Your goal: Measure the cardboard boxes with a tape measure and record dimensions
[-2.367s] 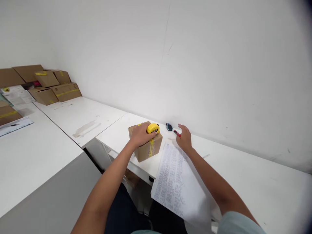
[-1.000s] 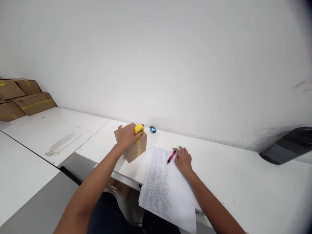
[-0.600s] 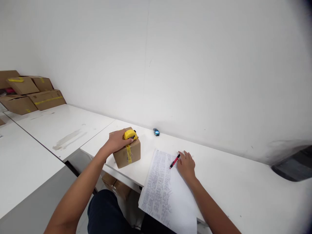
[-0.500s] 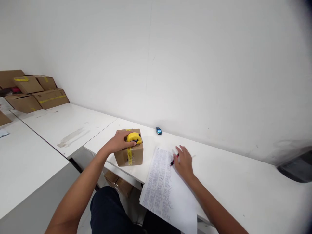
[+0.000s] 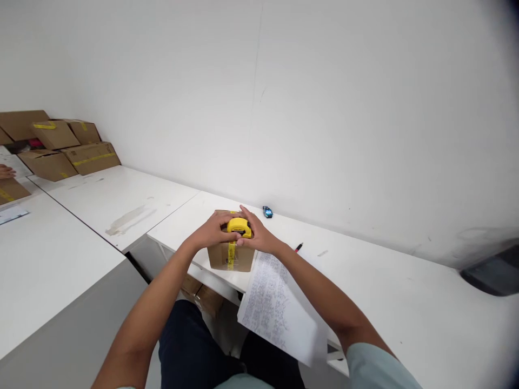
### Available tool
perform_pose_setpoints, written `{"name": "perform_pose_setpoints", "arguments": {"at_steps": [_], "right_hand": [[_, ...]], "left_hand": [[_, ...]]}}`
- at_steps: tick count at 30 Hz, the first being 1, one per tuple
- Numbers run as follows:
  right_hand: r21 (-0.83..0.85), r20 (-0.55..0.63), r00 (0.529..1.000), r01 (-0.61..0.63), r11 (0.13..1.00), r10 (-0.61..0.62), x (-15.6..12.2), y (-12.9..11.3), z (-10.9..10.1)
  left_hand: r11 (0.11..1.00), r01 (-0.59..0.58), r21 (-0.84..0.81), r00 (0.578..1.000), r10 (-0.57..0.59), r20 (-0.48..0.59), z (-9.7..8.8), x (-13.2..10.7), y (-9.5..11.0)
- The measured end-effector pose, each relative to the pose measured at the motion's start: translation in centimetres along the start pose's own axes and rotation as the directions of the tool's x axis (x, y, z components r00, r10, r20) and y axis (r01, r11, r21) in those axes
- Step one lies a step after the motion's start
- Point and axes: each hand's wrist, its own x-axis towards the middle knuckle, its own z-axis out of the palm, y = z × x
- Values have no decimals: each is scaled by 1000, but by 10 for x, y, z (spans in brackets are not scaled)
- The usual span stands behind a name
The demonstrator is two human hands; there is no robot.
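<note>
A small cardboard box (image 5: 221,258) with yellow tape stands on the white table. On its top is a yellow tape measure (image 5: 239,226). My left hand (image 5: 214,229) is closed on the left side of the tape measure, thumb along its front. At the right end of the tape measure, my right hand (image 5: 257,232) has its thumb in front and its fingers behind, closed around that end. Right of the box lies a sheet of handwritten paper (image 5: 270,294), overhanging the table's front edge. A pen (image 5: 299,247) lies beyond my right forearm.
A small dark device with a lit blue screen (image 5: 267,212) lies by the wall. Several cardboard boxes (image 5: 91,156) are stacked at the far left, near another person's hand (image 5: 6,172). A dark object (image 5: 492,270) stands at the right edge. More boxes (image 5: 208,300) sit below the table.
My right hand has let go of the pen, leaving it on the table, and has moved left to the tape measure. My left hand stays on the tape measure. Another person's hand has appeared far left.
</note>
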Motion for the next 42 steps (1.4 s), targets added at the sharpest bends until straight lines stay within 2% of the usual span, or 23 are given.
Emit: {"name": "perform_pose_setpoints", "arguments": {"at_steps": [4,7,9,11,15,18,21,23,27,29,32,35,38,42], "right_hand": [[-79,-12,998,-65,995,65,-12,-6,-2],[-91,-23,996,-88,992,86,-13,-10,0],[-89,-41,997,-75,993,72,-11,-9,5],[-71,-74,996,-54,996,48,-9,-6,9],[-25,-162,987,-6,1000,2,-9,1,14],[-6,-224,975,-10,1000,8,-12,-1,18],[-35,-334,943,-15,999,3,-16,-11,25],[-56,-393,919,-16,998,-8,-19,-19,30],[-52,-378,925,-78,996,53,-22,-28,31],[-65,-347,937,-71,995,44,-20,-29,28],[-137,-299,954,-8,990,-34,-17,-29,20],[-220,-261,963,3,975,-62,-17,-31,7],[-251,-261,965,-74,965,7,-27,-34,-14],[-165,-290,944,-211,963,157,-56,-34,-40]], "left_hand": [[982,37,-184,999,-44,-31,-13,-11,-19],[972,132,-192,987,-147,-64,-21,-21,-35],[972,152,-182,984,-166,-65,-22,-24,-38],[981,111,-160,990,-123,-69,-19,-24,-35],[990,-71,-119,997,67,-37,-10,-13,-21],[987,-116,-107,993,113,-31,-8,-7,-17],[991,-58,-125,998,54,-33,-6,-10,-23],[991,2,-133,997,-11,-72,-4,-15,-29],[981,69,-181,989,-91,-117,2,-23,-38],[974,79,-212,988,-104,-110,4,-24,-41],[968,87,-237,988,-115,-105,4,-24,-43],[961,41,-275,993,-71,-99,3,-24,-42],[954,-6,-299,995,-22,-92,1,-24,-38],[959,22,-283,996,-45,-77,1,-22,-31]]}}
